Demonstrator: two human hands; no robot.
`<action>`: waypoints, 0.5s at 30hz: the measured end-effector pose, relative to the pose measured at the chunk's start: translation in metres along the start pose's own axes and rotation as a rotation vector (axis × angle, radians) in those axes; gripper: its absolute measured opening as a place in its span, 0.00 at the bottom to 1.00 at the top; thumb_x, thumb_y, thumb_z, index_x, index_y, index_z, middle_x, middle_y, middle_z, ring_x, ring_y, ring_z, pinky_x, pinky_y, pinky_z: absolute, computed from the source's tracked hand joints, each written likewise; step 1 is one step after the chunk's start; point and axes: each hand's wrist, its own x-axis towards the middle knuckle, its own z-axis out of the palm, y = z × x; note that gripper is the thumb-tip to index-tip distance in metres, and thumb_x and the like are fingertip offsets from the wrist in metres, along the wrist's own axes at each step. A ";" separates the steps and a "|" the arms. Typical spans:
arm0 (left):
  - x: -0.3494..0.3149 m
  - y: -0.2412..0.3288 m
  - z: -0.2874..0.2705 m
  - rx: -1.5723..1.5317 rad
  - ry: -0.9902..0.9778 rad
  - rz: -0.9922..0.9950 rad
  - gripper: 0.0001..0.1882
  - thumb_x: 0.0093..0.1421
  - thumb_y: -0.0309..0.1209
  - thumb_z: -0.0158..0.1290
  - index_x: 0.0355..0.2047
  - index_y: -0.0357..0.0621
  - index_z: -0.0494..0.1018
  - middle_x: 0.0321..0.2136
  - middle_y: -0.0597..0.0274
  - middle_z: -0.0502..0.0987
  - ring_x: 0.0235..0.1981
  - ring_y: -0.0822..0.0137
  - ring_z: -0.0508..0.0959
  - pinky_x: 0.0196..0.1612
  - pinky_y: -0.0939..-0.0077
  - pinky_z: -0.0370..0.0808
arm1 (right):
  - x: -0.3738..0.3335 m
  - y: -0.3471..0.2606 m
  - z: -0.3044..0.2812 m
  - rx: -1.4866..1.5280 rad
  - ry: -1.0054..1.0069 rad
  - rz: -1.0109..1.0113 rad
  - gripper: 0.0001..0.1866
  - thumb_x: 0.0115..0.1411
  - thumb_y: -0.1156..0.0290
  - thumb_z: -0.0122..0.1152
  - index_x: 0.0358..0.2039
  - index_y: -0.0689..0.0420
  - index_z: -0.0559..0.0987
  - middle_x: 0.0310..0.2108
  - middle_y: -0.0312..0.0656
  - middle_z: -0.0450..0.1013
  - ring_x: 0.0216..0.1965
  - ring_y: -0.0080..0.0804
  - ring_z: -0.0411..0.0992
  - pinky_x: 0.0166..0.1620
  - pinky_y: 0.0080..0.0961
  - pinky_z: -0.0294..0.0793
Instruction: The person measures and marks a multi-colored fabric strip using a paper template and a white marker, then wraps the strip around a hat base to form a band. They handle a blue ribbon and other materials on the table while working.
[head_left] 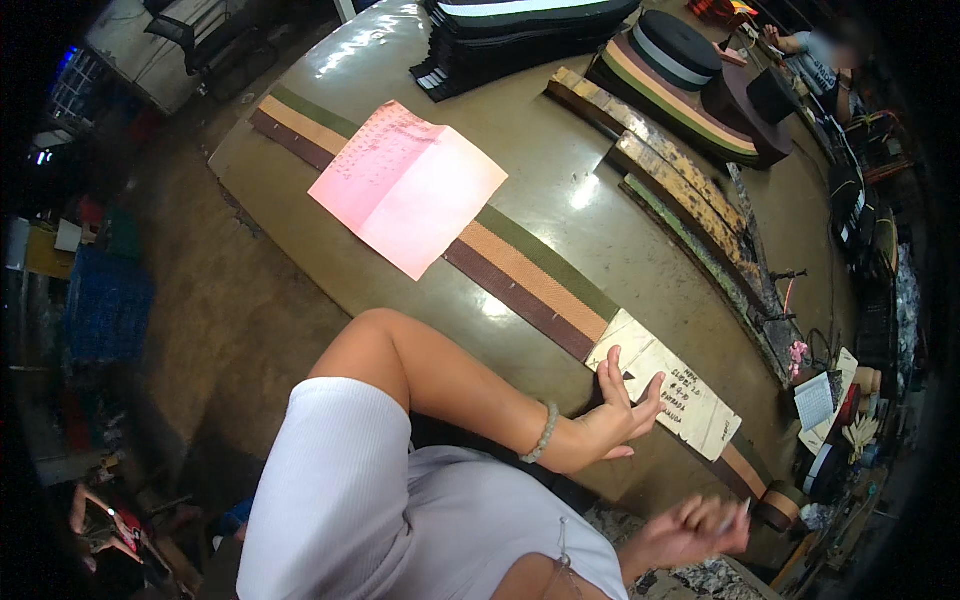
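Left hand (pixel 607 420), spread, is nearer the cream card (pixel 705 415), which runs far left to near right over the striped strap (pixel 545 290); right hand (pixel 697 525) curls, contents unclear.

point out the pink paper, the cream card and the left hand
pink paper (pixel 412 193): head view, just right of its fold
cream card (pixel 682 388): head view, its marked face
left hand (pixel 602 428): head view, middle of the hand
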 end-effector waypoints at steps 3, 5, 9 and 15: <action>-0.001 0.000 0.000 -0.007 -0.010 0.002 0.42 0.64 0.66 0.28 0.70 0.54 0.49 0.65 0.33 0.50 0.45 0.11 0.68 0.38 0.27 0.75 | -0.015 -0.019 0.038 -0.213 -0.115 -0.376 0.13 0.68 0.61 0.48 0.29 0.54 0.71 0.18 0.30 0.53 0.18 0.16 0.50 0.23 0.19 0.55; -0.001 0.001 0.001 -0.021 0.006 -0.001 0.41 0.64 0.66 0.28 0.70 0.55 0.49 0.64 0.31 0.50 0.44 0.11 0.69 0.39 0.27 0.75 | -0.025 -0.018 0.056 -0.372 -0.197 -0.428 0.07 0.65 0.63 0.49 0.33 0.49 0.73 0.16 0.29 0.53 0.18 0.20 0.52 0.23 0.21 0.56; 0.000 0.001 0.001 -0.031 -0.016 0.011 0.41 0.64 0.65 0.28 0.70 0.55 0.49 0.65 0.30 0.49 0.45 0.11 0.68 0.40 0.27 0.75 | -0.025 -0.002 0.065 -0.084 -0.221 -0.596 0.13 0.66 0.56 0.44 0.28 0.48 0.69 0.15 0.28 0.51 0.15 0.20 0.48 0.21 0.22 0.49; -0.002 -0.001 0.000 -0.045 -0.021 0.019 0.41 0.64 0.65 0.28 0.70 0.55 0.49 0.66 0.31 0.48 0.46 0.10 0.67 0.40 0.27 0.74 | -0.033 -0.010 0.067 -0.307 -0.244 -0.588 0.08 0.61 0.63 0.47 0.26 0.49 0.68 0.14 0.28 0.50 0.16 0.20 0.49 0.21 0.23 0.49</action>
